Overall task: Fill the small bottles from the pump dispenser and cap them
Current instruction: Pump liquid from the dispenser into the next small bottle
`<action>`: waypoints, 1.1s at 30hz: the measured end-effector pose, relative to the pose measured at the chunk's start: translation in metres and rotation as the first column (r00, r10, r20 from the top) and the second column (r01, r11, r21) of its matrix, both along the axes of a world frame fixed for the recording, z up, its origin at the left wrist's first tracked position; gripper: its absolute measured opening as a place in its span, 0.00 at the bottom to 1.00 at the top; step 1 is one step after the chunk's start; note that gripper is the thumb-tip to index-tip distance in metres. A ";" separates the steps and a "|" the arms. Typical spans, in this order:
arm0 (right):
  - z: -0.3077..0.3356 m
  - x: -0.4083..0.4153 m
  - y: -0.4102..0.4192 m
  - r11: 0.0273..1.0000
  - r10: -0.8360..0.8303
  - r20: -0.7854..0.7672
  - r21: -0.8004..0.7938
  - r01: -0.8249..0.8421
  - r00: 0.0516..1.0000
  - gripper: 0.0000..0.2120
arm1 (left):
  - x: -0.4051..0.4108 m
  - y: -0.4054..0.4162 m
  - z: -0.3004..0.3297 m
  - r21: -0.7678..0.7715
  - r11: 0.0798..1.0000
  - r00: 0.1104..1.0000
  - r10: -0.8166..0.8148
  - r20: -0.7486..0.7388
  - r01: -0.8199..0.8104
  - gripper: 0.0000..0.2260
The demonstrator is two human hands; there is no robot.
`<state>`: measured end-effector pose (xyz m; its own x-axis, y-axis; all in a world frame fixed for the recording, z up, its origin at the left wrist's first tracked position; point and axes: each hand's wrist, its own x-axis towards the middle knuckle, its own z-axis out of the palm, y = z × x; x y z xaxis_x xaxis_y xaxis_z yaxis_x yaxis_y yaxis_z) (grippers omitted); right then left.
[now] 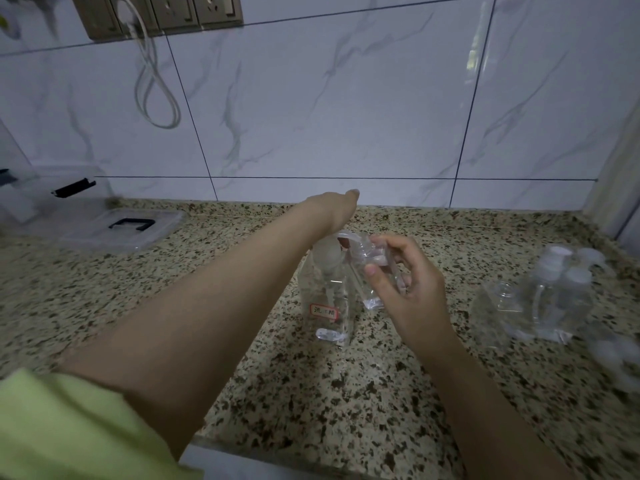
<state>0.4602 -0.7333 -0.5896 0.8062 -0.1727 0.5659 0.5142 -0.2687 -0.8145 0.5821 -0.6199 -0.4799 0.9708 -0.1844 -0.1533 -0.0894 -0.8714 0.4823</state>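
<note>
The right hand (403, 285) has its grip closed round one small clear bottle (372, 282), held tilted with its mouth at the spout of the pump dispenser (329, 292). The left hand (334, 211) presses down on the pump head, wrist bent; its fingers are hidden, so its grip cannot be told. One dispenser stands on the desk (311, 393). A cluster of small bottles (550, 296) lies at right, too blurred to count.

The pump dispenser (327, 299) bears a red-bordered label beginning "洗", rest unreadable.
</note>
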 end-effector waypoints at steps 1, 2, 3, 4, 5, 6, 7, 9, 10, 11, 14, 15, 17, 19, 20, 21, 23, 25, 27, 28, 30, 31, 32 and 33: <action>0.001 -0.001 0.000 1.000 -0.006 -0.003 -0.003 0.006 1.000 0.14 | -0.001 -0.001 0.000 0.003 1.000 1.000 -0.003 0.002 0.003 0.30; 0.002 -0.001 0.000 1.000 -0.009 -0.004 0.000 0.009 1.000 0.15 | -0.002 -0.001 0.001 0.003 1.000 1.000 -0.006 0.016 0.006 0.30; 0.002 -0.001 0.000 1.000 -0.009 -0.004 0.004 0.009 1.000 0.16 | -0.002 -0.001 0.002 0.000 1.000 1.000 -0.008 0.024 0.008 0.30; 0.001 0.000 0.000 1.000 -0.008 -0.005 0.004 0.008 1.000 0.16 | -0.002 -0.002 0.002 -0.001 1.000 1.000 -0.010 0.018 0.010 0.30; 0.001 0.000 0.001 1.000 -0.010 -0.007 0.001 0.010 1.000 0.16 | -0.002 -0.001 0.002 0.003 1.000 1.000 -0.013 0.002 0.013 0.29; 0.001 -0.001 0.001 1.000 -0.014 -0.011 -0.004 0.014 1.000 0.16 | -0.002 -0.001 0.002 0.008 1.000 1.000 -0.013 -0.008 0.013 0.29; 0.002 -0.002 0.001 1.000 -0.018 -0.017 -0.005 0.018 1.000 0.17 | -0.001 -0.001 0.001 0.008 1.000 1.000 -0.010 -0.004 0.010 0.30; 0.002 -0.002 0.000 1.000 -0.025 -0.022 -0.004 0.025 0.999 0.17 | 0.000 0.000 0.000 -0.003 1.000 1.000 -0.004 0.018 0.004 0.30; 0.002 -0.001 0.000 1.000 -0.026 -0.016 -0.010 0.026 1.000 0.18 | 0.000 0.000 -0.001 -0.006 1.000 1.000 -0.005 0.015 0.005 0.30; 0.002 -0.001 0.000 1.000 -0.026 -0.009 -0.018 0.025 1.000 0.18 | 0.000 0.000 -0.001 -0.002 1.000 1.000 -0.010 0.002 0.010 0.29; 0.002 -0.001 -0.001 1.000 -0.017 0.001 -0.022 0.017 1.000 0.18 | -0.001 -0.002 0.000 0.006 1.000 1.000 -0.016 0.023 0.015 0.29; 0.002 -0.001 -0.001 1.000 -0.016 0.005 -0.024 0.016 1.000 0.18 | -0.001 -0.002 0.000 0.000 1.000 0.999 -0.017 0.036 0.017 0.29; 0.003 0.000 -0.001 1.000 -0.010 0.012 -0.029 0.010 1.000 0.19 | 0.000 -0.002 0.000 -0.001 1.000 1.000 -0.019 0.023 0.019 0.29; 0.003 -0.001 -0.001 0.999 -0.009 0.011 -0.038 0.009 1.000 0.18 | 0.000 -0.001 0.000 0.013 1.000 1.000 -0.028 -0.002 0.028 0.29; 0.002 -0.001 -0.001 0.999 -0.014 0.009 -0.035 0.015 1.000 0.18 | -0.001 -0.001 0.000 0.014 0.999 0.999 -0.035 -0.002 0.035 0.29; 0.002 -0.001 -0.001 0.999 -0.018 0.008 -0.034 0.018 1.000 0.18 | 0.000 -0.001 0.000 0.009 0.999 0.999 -0.040 0.002 0.039 0.29; 0.001 0.001 -0.001 0.999 -0.020 0.005 -0.044 0.020 1.000 0.18 | 0.002 -0.001 0.000 0.006 0.999 0.999 -0.042 0.005 0.042 0.29; 0.001 0.000 -0.001 0.998 -0.022 0.011 -0.054 0.023 1.000 0.18 | 0.001 -0.002 -0.002 0.027 0.999 0.999 -0.037 -0.009 0.037 0.29; 0.002 -0.001 -0.001 0.999 -0.010 0.029 -0.044 0.012 1.000 0.15 | -0.001 -0.003 0.001 0.031 0.999 1.000 -0.029 -0.009 0.029 0.29; 0.003 -0.001 0.000 0.999 0.000 0.032 -0.034 0.001 0.999 0.14 | -0.001 -0.003 0.003 0.020 0.999 1.000 -0.026 -0.004 0.026 0.30; 0.002 -0.001 -0.001 1.000 0.010 0.027 -0.029 -0.010 1.000 0.14 | 0.000 -0.003 0.006 -0.011 1.000 1.000 -0.017 -0.009 0.017 0.31; 0.001 0.000 -0.002 0.999 0.010 0.026 -0.031 -0.010 1.000 0.14 | 0.001 -0.002 0.007 -0.029 1.000 1.000 -0.012 -0.020 0.012 0.31; 0.000 0.000 -0.002 1.000 0.009 0.023 -0.028 -0.009 1.000 0.14 | 0.001 -0.001 0.006 -0.050 0.999 0.999 -0.010 -0.033 0.008 0.31; 0.000 0.001 -0.002 1.000 0.007 0.024 -0.019 -0.006 1.000 0.15 | 0.002 0.001 0.006 -0.073 0.997 0.999 -0.010 -0.046 0.007 0.31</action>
<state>0.4609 -0.7353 -0.5898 0.7934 -0.1562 0.5883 0.5354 -0.2807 -0.7966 0.5842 -0.6192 -0.4740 0.9613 -0.2049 -0.1841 -0.0725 -0.8330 0.5485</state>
